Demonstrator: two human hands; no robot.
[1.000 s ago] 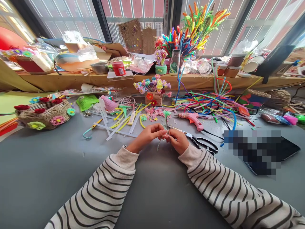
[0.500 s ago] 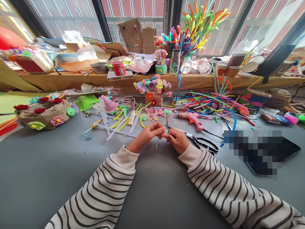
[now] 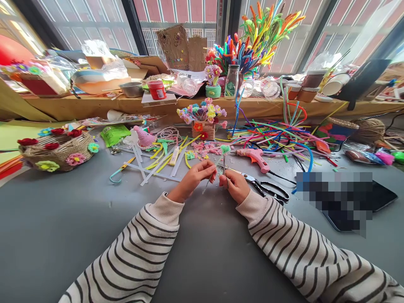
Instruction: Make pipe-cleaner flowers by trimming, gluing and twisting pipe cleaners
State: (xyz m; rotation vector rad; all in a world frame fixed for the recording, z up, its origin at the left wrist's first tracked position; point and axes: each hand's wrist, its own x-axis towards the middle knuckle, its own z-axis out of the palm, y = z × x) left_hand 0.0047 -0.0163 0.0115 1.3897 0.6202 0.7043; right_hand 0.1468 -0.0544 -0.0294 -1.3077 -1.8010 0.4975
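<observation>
My left hand (image 3: 198, 179) is closed, thumb and fingertips pinching a thin, fuzzy pipe-cleaner stem (image 3: 206, 185) whose loose end slants out below. A small mint-green tuft (image 3: 225, 149) stands above the hands at the stem's upper end. Between the fingers of my right hand (image 3: 236, 184) is a slim metal tool (image 3: 224, 162), upright, its tip meeting the tuft's underside; its exact kind is too small to tell. Beside the right hand lie black-handled scissors (image 3: 273, 190), and behind it a pink glue gun (image 3: 255, 158).
Clear glue sticks (image 3: 158, 168) and a hook-ended tool (image 3: 118, 173) lie left. Pipe cleaners (image 3: 268, 132) pile up at the back right. A flower box (image 3: 203, 131) stands ahead, a twine basket (image 3: 59, 153) far left, a dark, partly blurred device (image 3: 383, 198) right.
The green tuft has shifted a little to the right with the metal tool. My hands have parted slightly, and the stem now leans more, its lower end further left.
</observation>
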